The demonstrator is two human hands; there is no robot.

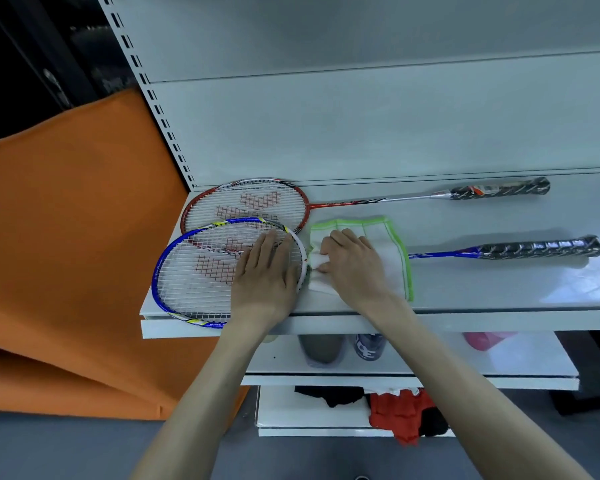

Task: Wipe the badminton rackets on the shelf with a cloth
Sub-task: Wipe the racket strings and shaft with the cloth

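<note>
A pale metal shelf (499,292) stands against a panelled back wall, with an orange sheet (77,237) hanging to its left and lower shelves holding bottles and dark and red clothing. Two badminton rackets lie on the shelf, heads to the left and handles to the right. The red racket (250,202) is at the far side; the blue racket (194,271) lies nearer, its head overlapping the red one's near edge.

The left hand (264,275) lies flat on the blue racket's strings, fingers straight, pressing the head down. The right hand (352,268) has its fingers curled around a bunched part of the white cloth (392,251) with green edging, right beside the head's right rim, where the shaft begins. The rest of the cloth lies spread over the shaft.

The step in hand looks like wiping the blue frame. To do it well, keep the left palm steady so the head cannot slide, fold the cloth around the rim, and draw it along the frame with even pressure. Then follow the shaft out toward the wrapped handle (541,247).
</note>
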